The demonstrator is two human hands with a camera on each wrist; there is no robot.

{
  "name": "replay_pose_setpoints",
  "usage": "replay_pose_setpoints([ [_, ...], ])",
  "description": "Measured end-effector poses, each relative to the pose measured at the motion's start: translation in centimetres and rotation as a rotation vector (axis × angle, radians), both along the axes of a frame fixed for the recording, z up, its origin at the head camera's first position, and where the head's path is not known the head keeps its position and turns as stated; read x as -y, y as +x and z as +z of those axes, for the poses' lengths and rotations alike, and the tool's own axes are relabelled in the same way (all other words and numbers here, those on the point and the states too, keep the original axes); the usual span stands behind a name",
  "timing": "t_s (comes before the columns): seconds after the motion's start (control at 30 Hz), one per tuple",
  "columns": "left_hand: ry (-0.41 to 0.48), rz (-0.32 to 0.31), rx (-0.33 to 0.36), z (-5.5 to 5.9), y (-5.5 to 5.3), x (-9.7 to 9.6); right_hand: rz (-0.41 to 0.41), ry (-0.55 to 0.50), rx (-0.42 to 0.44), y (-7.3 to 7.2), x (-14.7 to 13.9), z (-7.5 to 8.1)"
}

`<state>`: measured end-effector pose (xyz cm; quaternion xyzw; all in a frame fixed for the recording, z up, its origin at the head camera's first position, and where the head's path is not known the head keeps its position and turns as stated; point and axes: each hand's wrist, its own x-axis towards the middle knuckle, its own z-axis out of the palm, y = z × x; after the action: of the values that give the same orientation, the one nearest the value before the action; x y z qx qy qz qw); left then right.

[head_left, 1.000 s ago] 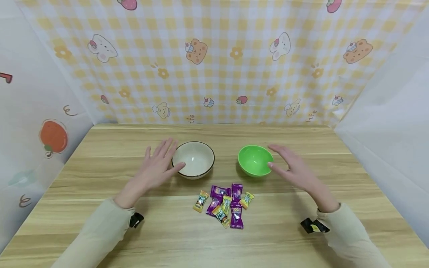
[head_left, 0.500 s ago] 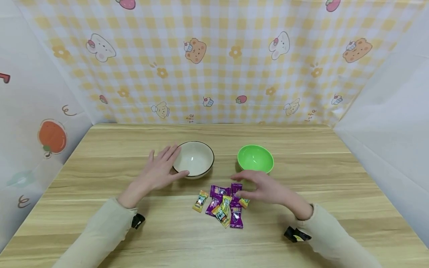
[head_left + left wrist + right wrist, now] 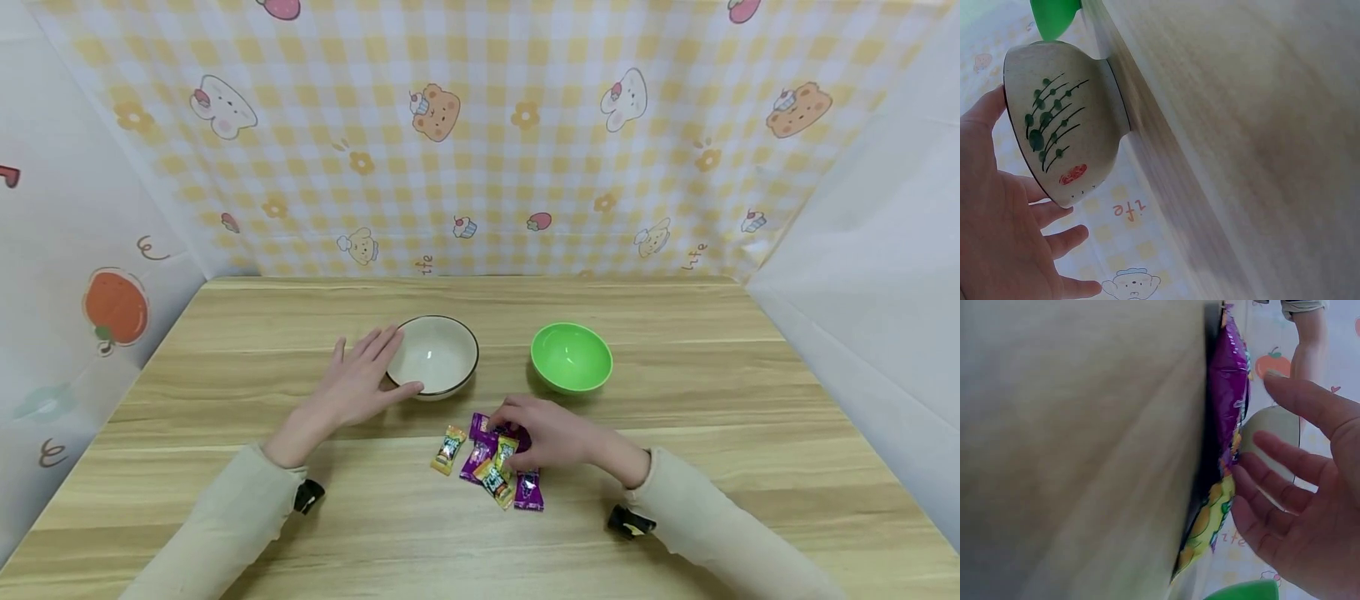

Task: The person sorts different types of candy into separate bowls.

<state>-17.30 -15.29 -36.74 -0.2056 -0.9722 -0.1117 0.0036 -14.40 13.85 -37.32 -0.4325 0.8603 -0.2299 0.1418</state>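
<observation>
My left hand (image 3: 352,383) rests at the left side of a cream bowl (image 3: 438,358) with a dark rim, its thumb and fingers at the rim. Green leaf strokes and a red mark show on the bowl's outside (image 3: 1063,125) in the left wrist view. Over a small pile of wrapped candies my right hand (image 3: 558,432) hovers, fingers bent and thumb apart, with nothing visible between them. The pile holds purple candies (image 3: 528,492) and yellow ones (image 3: 493,483), partly hidden by that hand. In the right wrist view a purple candy (image 3: 1229,381) lies near the fingertips.
A green bowl (image 3: 572,358) stands right of the cream one, behind the right hand. One yellow-orange candy (image 3: 447,450) lies apart at the pile's left. Checked cloth (image 3: 487,150) hangs behind the wooden table (image 3: 375,533).
My right hand has moved from beside the green bowl leftward and nearer, down over the candies. The left hand has shifted slightly toward the cream bowl's near rim. Bowls and candies appear unmoved.
</observation>
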Motion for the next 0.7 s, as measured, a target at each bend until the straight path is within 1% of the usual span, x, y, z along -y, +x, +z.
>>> replay_pose_setpoints([
  [0.1,0.007,-0.001,-0.003,0.03,0.06,0.00,-0.009,0.017,0.017,-0.04,0.41,0.06],
  [0.33,0.016,-0.005,-0.008,0.04,0.07,-0.04,-0.009,0.039,0.006,-0.03,0.89,0.06],
  [0.7,0.020,0.000,0.006,0.06,0.07,-0.13,0.067,0.010,0.069,-0.05,0.74,-0.13],
])
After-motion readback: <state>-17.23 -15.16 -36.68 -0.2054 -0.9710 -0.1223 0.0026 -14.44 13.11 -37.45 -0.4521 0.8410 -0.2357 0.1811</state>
